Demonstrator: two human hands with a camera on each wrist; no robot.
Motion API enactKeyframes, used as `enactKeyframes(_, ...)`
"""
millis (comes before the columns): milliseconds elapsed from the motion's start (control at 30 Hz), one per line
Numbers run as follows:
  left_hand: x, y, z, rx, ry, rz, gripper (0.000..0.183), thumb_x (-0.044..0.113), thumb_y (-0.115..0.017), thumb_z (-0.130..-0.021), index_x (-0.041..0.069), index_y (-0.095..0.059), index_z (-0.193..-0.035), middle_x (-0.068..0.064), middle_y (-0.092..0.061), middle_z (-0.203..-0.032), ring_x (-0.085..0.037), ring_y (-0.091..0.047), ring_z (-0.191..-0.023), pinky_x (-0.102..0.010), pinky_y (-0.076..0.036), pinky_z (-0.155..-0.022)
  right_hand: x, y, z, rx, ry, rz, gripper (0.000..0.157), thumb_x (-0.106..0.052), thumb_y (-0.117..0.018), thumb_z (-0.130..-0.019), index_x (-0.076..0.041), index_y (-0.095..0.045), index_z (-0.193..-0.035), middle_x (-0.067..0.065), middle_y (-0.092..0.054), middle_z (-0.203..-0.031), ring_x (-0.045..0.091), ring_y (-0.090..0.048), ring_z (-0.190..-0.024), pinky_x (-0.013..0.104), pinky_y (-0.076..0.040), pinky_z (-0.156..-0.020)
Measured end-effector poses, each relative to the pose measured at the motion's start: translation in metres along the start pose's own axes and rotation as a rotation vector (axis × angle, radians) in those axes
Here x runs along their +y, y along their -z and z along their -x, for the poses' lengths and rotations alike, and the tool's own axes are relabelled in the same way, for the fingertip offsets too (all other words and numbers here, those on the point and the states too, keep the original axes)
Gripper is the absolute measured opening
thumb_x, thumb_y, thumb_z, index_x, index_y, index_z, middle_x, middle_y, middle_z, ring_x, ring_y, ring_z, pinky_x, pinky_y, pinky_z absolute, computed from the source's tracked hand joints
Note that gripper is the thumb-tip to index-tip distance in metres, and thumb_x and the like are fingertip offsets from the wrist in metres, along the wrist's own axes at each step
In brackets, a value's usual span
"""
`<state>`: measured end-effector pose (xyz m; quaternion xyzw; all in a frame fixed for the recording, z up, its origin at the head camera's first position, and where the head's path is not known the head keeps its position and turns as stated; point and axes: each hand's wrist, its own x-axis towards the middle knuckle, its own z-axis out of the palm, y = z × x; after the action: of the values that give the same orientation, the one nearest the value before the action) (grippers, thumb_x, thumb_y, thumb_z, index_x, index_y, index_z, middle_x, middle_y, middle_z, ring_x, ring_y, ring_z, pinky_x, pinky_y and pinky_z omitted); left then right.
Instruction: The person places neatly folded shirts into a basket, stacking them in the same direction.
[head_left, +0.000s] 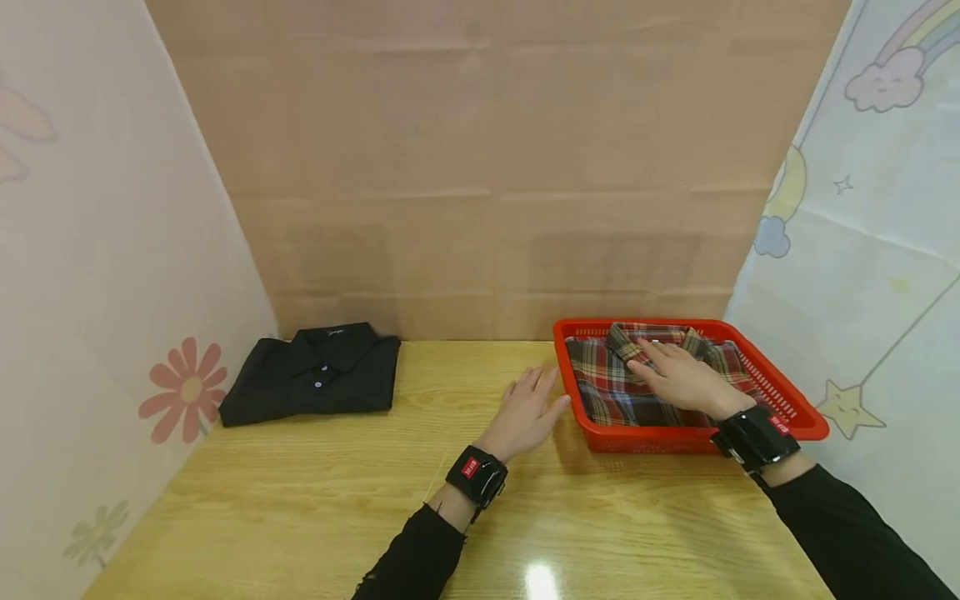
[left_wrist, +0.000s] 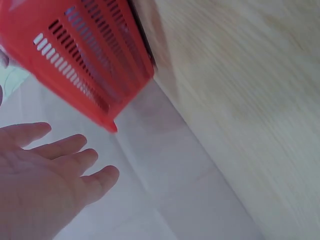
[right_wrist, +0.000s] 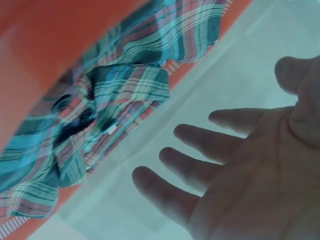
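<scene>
A folded plaid shirt (head_left: 600, 383) lies collar up inside a red plastic basket (head_left: 637, 438) at the right of the table. Over the shirt is my right hand (head_left: 684, 379), palm down with fingers extended; the right wrist view shows a gap between those fingers and the plaid cloth (right_wrist: 132, 85). Just left of the basket my left hand (head_left: 522, 417) hovers with its fingers spread and holds nothing. Its thumb tip is close to the basket's left rim; whether they touch, I cannot tell. In the left wrist view, the basket's slotted wall (left_wrist: 75, 55) stands beyond the fingers.
A folded black button-up shirt (head_left: 315, 385) lies at the back left of the wooden table (head_left: 315, 500). Brown paper (head_left: 480, 167) covers the back wall. Patterned sheets (head_left: 97, 250) hang on both sides, the right one close to the basket.
</scene>
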<state>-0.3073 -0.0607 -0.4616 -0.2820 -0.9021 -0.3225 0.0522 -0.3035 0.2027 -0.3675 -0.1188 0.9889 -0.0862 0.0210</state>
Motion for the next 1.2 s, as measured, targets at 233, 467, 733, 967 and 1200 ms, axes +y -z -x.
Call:
enactKeyframes(233, -0.022, 0.013, 0.016, 0.024, 0.022, -0.008, 0.063, 0.046, -0.036, -0.105, 0.012, -0.026, -0.156, -0.018, -0.032, -0.157, -0.038, -0.02, -0.149, -0.061, -0.016, -0.118, -0.008, 0.0, -0.002, 0.014, 0.011, -0.015, 0.074, -0.053, -0.032, -0.104, 0.001, -0.023, -0.155, 0.036, -0.026, -0.152, 0.058, -0.018, -0.14, 0.073, -0.015, -0.109)
enactKeyframes(467, -0.039, 0.022, 0.028, 0.055, 0.028, -0.016, 0.064, 0.046, -0.036, -0.105, 0.009, -0.027, -0.156, -0.018, -0.035, -0.156, -0.04, -0.022, -0.148, -0.061, -0.016, -0.118, -0.014, -0.001, -0.002, 0.052, 0.053, -0.005, 0.069, -0.049, -0.035, -0.105, -0.001, -0.026, -0.154, 0.033, -0.031, -0.152, 0.055, -0.021, -0.141, 0.07, -0.016, -0.11)
enactKeyframes(733, -0.05, 0.024, 0.041, 0.057, 0.008, -0.025, 0.062, 0.043, -0.037, -0.106, 0.006, -0.028, -0.155, -0.018, -0.036, -0.155, -0.038, -0.024, -0.148, -0.054, -0.019, -0.12, -0.027, -0.007, -0.006, 0.118, 0.121, 0.052, 0.062, -0.044, -0.036, -0.106, -0.002, -0.035, -0.151, 0.03, -0.034, -0.152, 0.051, -0.029, -0.141, 0.065, -0.021, -0.113)
enactKeyframes(967, -0.061, 0.03, 0.051, 0.093, -0.001, -0.045, 0.059, 0.039, -0.041, -0.105, 0.004, -0.034, -0.152, -0.022, -0.041, -0.15, -0.041, -0.033, -0.143, -0.055, -0.028, -0.116, -0.043, -0.01, -0.009, 0.156, 0.141, 0.03, 0.057, -0.04, -0.04, -0.106, -0.003, -0.042, -0.148, 0.028, -0.039, -0.15, 0.048, -0.036, -0.138, 0.063, -0.029, -0.111)
enactKeyframes(1200, -0.071, 0.039, 0.052, 0.094, 0.007, -0.029, 0.057, 0.039, -0.043, -0.105, 0.005, -0.038, -0.151, -0.018, -0.051, -0.143, -0.035, -0.048, -0.133, -0.051, -0.041, -0.108, -0.065, -0.011, -0.015, 0.176, 0.201, -0.024, 0.053, -0.038, -0.039, -0.106, -0.004, -0.044, -0.148, 0.025, -0.041, -0.15, 0.045, -0.038, -0.137, 0.061, -0.03, -0.111)
